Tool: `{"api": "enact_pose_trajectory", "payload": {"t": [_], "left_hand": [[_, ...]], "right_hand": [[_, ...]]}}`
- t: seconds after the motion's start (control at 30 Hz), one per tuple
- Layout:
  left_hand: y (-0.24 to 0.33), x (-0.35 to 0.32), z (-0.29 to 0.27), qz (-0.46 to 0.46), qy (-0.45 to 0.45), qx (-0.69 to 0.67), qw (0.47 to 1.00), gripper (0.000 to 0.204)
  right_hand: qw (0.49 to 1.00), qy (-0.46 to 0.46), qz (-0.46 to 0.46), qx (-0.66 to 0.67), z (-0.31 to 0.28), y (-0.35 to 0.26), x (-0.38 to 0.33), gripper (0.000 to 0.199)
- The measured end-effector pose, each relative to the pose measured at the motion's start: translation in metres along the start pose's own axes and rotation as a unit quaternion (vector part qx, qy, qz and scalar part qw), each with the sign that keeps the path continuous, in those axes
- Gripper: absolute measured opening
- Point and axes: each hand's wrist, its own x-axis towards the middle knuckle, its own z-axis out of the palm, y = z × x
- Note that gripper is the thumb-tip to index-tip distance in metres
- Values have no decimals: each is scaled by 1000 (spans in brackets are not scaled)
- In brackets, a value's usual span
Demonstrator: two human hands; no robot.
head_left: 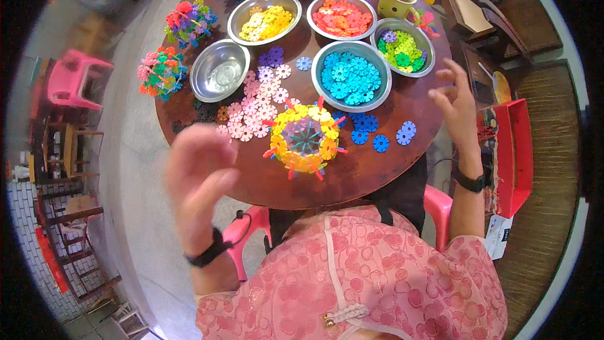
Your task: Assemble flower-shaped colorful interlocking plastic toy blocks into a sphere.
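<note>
A ring-shaped piece built of yellow, notched flower discs [329,147], with red and blue ones sticking out, stands on the table near its front edge. Neither hand touches it. My left hand [204,160] is raised to its left, somewhat blurred, fingers curved and thumb apart, with nothing seen in it. To the right, above the table's edge, my right hand [454,97] is held up with loosely bent, parted fingers and holds nothing. Pink discs [255,104] lie loose behind the ring; blue discs [365,127] lie to its right.
Metal bowls hold yellow discs [267,23], red discs [341,17], turquoise discs [350,78] and green discs [402,50]. Another metal bowl [219,70] shows its bare bottom. Finished disc balls [162,73] line the left edge. A yellow mug [396,0] stands at the back right.
</note>
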Motion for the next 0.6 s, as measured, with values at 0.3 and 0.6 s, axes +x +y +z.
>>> {"api": "enact_pose_trajectory", "payload": {"t": [0.3,0.6], "left_hand": [[-102,9,23,-46,-111,159,980,117],[-122,9,39,96,-98,139,981,114]], "right_hand": [[974,-210,-51,-62,41,-44,-45,73],[942,-305,-140,-22,99,-71,-47,110]]}}
